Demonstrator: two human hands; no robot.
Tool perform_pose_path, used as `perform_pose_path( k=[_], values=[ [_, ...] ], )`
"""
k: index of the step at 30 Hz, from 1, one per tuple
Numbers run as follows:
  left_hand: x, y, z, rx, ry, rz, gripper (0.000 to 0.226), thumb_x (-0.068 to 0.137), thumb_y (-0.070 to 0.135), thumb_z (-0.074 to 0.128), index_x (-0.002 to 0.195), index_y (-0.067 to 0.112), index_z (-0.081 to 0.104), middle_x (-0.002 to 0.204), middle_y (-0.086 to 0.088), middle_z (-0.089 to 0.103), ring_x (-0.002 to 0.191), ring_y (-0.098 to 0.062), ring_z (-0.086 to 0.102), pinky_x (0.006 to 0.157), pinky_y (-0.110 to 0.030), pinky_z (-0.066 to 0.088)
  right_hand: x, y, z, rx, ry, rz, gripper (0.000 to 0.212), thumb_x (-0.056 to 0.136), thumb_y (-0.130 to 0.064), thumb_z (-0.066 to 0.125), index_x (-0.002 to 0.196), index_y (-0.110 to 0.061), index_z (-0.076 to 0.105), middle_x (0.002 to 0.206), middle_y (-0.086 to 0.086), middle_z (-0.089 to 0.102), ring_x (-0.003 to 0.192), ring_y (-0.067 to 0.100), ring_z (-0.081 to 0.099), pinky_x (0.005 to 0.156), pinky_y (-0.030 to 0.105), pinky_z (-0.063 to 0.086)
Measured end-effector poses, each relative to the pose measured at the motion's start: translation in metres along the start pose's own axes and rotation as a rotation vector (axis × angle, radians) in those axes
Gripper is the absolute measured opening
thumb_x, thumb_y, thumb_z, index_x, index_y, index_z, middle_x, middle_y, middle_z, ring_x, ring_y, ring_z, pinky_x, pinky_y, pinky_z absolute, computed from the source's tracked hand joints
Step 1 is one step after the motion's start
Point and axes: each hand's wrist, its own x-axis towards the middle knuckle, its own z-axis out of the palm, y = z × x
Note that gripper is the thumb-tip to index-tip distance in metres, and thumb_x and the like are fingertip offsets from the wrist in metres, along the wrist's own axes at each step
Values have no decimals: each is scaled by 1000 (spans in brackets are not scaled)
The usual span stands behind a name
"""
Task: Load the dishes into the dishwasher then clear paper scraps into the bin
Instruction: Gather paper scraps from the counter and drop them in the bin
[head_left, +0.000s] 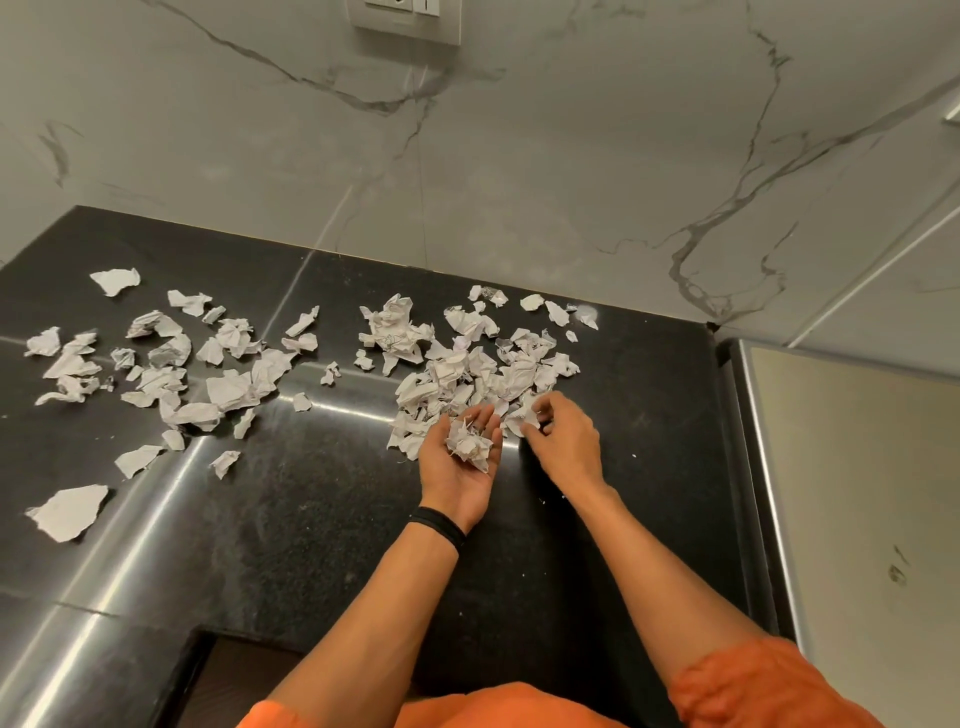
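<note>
Torn, crumpled white paper scraps lie on a black stone counter (311, 519). A dense pile of scraps (467, 374) sits just beyond my hands. A second loose spread of scraps (171, 374) lies to the left. My left hand (460, 467) is palm up at the near edge of the pile, cupping a small clump of scraps (470, 444). My right hand (563, 441) is palm down beside it, fingertips pinching a scrap at the pile's near right edge. No dishes, dishwasher or bin are in view.
A grey marble wall (519, 156) with a switch plate (408, 21) backs the counter. A beige panel with a metal edge (857, 519) stands at the right. A large flat scrap (70, 512) lies at the near left.
</note>
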Motion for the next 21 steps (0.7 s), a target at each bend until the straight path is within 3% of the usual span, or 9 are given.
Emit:
perform_pose_path(
  k=[3,6,9,12,15,18,21],
  values=[
    [1,5,-5,-11,29,26,41,105,36,43,118,4,64,115,-15,73,104,-26,69,85,-34,55,-1,2,0,119,20,75,15,89,-22,77,99,-20,65,87,-9,66,79,11,63,75,31,56],
    [2,8,-8,0,44,37,43,104,37,45,123,4,64,118,-15,71,105,-26,69,87,-35,55,-3,3,-9,333,33,187,11,89,-20,78,97,-19,70,88,-6,70,83,11,67,71,20,52],
    [2,2,-5,18,47,23,41,104,37,46,121,4,64,117,-16,72,104,-26,69,92,-35,54,-10,-7,-18,544,66,193,12,88,-14,78,97,-17,72,93,0,73,88,12,69,76,22,55],
    [1,-6,-2,41,32,13,39,104,37,46,118,6,65,108,-16,74,98,-27,69,88,-35,52,-17,-25,-15,642,-60,137,12,86,-11,79,97,-12,74,92,4,74,87,15,69,78,23,55],
    [1,-5,-3,3,1,-7,43,103,39,47,125,5,62,127,-17,69,116,-29,65,98,-37,49,-19,-31,-4,604,-138,90,3,87,-17,77,90,-18,77,87,-4,76,86,9,71,79,23,56],
    [-1,4,-7,-39,-8,0,42,102,36,49,125,4,63,127,-17,69,111,-29,69,95,-37,54,-15,-26,-2,469,-3,129,4,91,-19,73,95,-19,76,87,-10,73,80,-1,66,68,11,48],
    [-5,13,-11,-40,0,25,42,102,36,48,123,3,64,122,-17,70,106,-28,71,92,-37,55,-8,-18,5,195,-59,31,16,91,-21,74,107,-21,74,96,-11,71,84,3,65,72,16,52]
  ],
)
